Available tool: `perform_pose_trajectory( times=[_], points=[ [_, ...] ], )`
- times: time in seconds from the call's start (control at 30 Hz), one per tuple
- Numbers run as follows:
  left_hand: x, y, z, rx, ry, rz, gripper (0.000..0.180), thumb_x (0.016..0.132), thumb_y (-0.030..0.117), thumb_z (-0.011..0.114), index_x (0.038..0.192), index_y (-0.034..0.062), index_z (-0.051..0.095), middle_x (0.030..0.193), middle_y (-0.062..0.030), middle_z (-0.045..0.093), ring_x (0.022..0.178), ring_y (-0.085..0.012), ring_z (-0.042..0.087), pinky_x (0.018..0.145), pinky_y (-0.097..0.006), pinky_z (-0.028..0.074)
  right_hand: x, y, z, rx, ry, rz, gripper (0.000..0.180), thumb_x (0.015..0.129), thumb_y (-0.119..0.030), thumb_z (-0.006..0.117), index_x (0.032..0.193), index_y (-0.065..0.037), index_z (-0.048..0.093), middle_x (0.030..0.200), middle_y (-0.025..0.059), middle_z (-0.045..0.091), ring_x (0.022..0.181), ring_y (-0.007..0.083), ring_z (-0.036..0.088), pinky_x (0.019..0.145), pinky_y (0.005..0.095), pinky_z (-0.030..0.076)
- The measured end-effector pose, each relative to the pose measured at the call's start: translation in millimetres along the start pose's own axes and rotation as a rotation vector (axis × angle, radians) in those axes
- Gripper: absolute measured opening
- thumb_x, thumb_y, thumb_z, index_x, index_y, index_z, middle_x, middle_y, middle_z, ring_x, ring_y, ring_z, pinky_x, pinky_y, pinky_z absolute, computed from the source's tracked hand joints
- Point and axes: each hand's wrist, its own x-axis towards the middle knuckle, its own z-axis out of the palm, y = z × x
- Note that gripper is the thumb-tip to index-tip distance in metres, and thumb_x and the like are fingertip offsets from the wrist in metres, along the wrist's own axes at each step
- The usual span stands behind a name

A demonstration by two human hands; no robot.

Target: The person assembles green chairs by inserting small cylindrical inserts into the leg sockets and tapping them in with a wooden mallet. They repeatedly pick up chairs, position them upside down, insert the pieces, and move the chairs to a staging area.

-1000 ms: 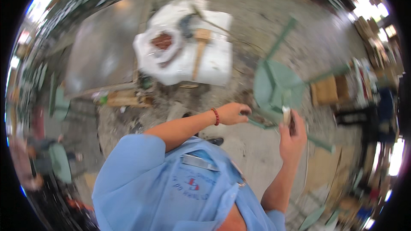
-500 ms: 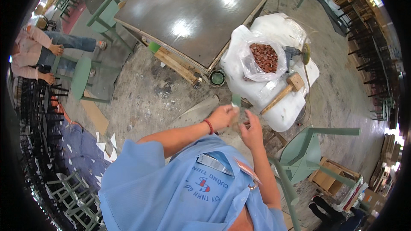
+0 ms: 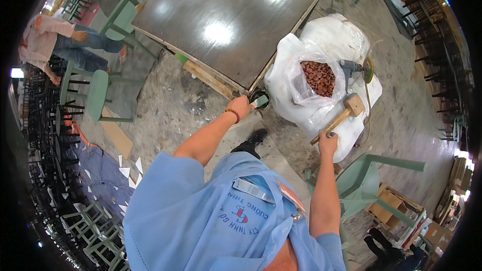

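Green-tipped brush (image 3: 260,102), one: pinched by fingers of left hand (image 3: 241,106), at mouth of dark round can (image 3: 259,92), twelve o'clock from blue shirt (image 3: 211,206). Wooden mallet (image 3: 354,104), one: two o'clock; fingers of right hand (image 3: 328,141) curled at handle, grip cannot be told.

At six o'clock we see blue lettering (image 3: 240,229) curving around a red-and-blue emblem (image 3: 241,215) on the blue shirt (image 3: 170,206); just beyond it, toward twelve, a pale packet (image 3: 253,191) bears print too small for us to read.
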Motion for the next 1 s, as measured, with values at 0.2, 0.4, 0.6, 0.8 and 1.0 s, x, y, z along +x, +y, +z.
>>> perform_pose_trajectory(
  times=[0.2, 0.4, 0.6, 0.8, 1.0],
  points=[
    [16, -2, 4, -0.112, -0.066, -0.018, 0.044, 0.083, 0.037, 0.069, 0.088, -0.0067, 0.066, 0.093, -0.0280, 0.067, 0.094, -0.0413, 0.065, 0.080, -0.044, 0.050, 2, 0, 1, 0.456, -0.067, 0.139, 0.028, 0.080, -0.012, 0.059, 0.102, 0.002, 0.049, 0.079, 0.0127, 0.057, 0.061, 0.0203, 0.059, 0.051, 0.0340, 0.050],
    [10, 3, 2, -0.152, -0.016, -0.029, 0.046, 0.084, 0.037, 0.067, 0.088, -0.0086, 0.065, 0.094, -0.0298, 0.066, 0.093, -0.0415, 0.065, 0.081, -0.045, 0.050, -4, -20, -39, 0.821, -0.212, 0.292, 0.016, 0.086, -0.012, 0.058, 0.093, -0.004, 0.047, 0.066, 0.0027, 0.047, 0.046, 0.0118, 0.044, 0.038, 0.0286, 0.037],
    [-13, 124, -47, 0.003, 0.026, 0.544, 0.030, 0.090, 0.030, 0.059, 0.097, 0.0016, 0.065, 0.092, -0.0204, 0.067, 0.090, -0.0385, 0.063, 0.080, -0.045, 0.049, -87, 10, -59, 0.840, 0.040, 0.027, 0.014, 0.085, -0.009, 0.062, 0.091, -0.004, 0.050, 0.063, 0.0015, 0.049, 0.045, 0.0106, 0.046, 0.040, 0.0264, 0.037],
    [75, 245, 4, 0.277, 0.128, 0.658, 0.035, 0.087, 0.030, 0.059, 0.111, 0.0049, 0.061, 0.120, -0.0195, 0.058, 0.113, -0.0385, 0.054, 0.094, -0.048, 0.044, -165, 53, -67, 0.566, -0.066, 0.115, 0.016, 0.081, -0.012, 0.069, 0.083, -0.004, 0.056, 0.063, 0.0022, 0.055, 0.049, 0.0103, 0.051, 0.046, 0.0269, 0.041],
    [75, 256, 28, 0.445, 0.080, 0.654, 0.044, 0.088, 0.033, 0.059, 0.124, 0.0089, 0.054, 0.123, -0.0149, 0.052, 0.118, -0.0365, 0.048, 0.095, -0.052, 0.042, -249, 156, -44, 0.159, 0.022, 0.301, 0.028, 0.074, -0.022, 0.075, 0.079, 0.000, 0.060, 0.062, 0.0075, 0.057, 0.060, 0.0218, 0.059, 0.057, 0.0388, 0.047]
  ],
)
